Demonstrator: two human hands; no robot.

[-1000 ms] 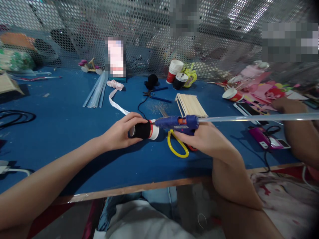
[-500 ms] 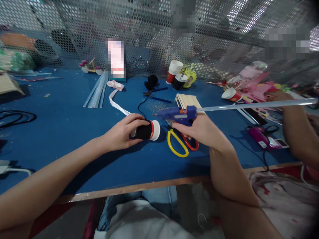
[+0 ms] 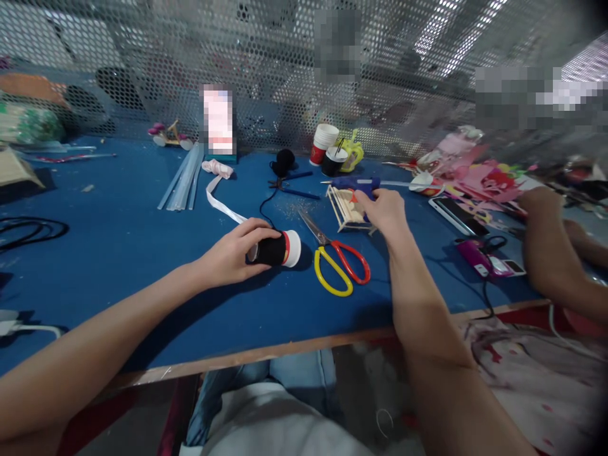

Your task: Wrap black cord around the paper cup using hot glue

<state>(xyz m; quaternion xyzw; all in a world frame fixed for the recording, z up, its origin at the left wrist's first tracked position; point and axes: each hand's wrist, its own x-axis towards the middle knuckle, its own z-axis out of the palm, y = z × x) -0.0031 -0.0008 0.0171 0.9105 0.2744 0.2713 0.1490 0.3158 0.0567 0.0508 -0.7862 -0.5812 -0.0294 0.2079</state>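
1. Away from the paper cup [image 3: 274, 251], the blue glue gun [image 3: 363, 184] has swung back and to the right since the earlier frames, baring the scissors [image 3: 323, 239]; the cup stays put.
2. That cup lies on its side on the blue table [image 3: 190, 335], white rim facing right, its middle wrapped in black yarn below a red band.
3. Left hand [image 3: 234, 254] grasps the cup around its wrapped side and base, thumb near, fingers over the top.
4. Right hand [image 3: 387, 210] grips the glue gun's handle beside a small stick-built bench [image 3: 350, 214]; the nozzle points left — I cannot tell whether gun and bench touch.
5. Just right of the cup rest the scissors, blades apart, with one yellow and one red handle.
6. Beyond the cup sit a ball of black yarn [image 3: 285, 161], blue-handled pliers [image 3: 304, 193] and a white ribbon [image 3: 219, 204].
7. Farther out — clear glue sticks [image 3: 182, 180] to the left, a stack of cups [image 3: 325, 140] at the back, another person's arm [image 3: 551, 240] at right.
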